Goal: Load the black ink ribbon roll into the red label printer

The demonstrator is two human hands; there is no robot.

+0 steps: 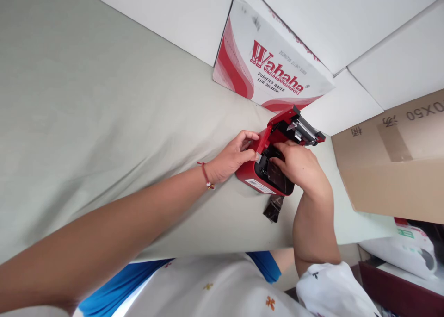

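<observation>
A red box-shaped device (245, 172), like a small label printer, rests on the pale green cloth with its hinged lid (308, 131) raised. The lid carries a grey roller along its edge. My left hand (236, 157) grips the device's left side, thumb on the rim and fingers along the outer wall. My right hand (301, 163) reaches into the black interior, its thumb and fingers around a dark brown, glossy roll (276, 176); some fingertips are hidden inside. From under the device's near end sticks out a dark patterned strip (273, 209). A white label is stuck on the near wall.
A white and red water carton (267, 58) leans against the white tiled wall behind the device. At the right stands a large brown cardboard box (388, 159). Beyond the table's near right corner lies a white plastic item (404, 252). The cloth (104, 122) is wrinkled.
</observation>
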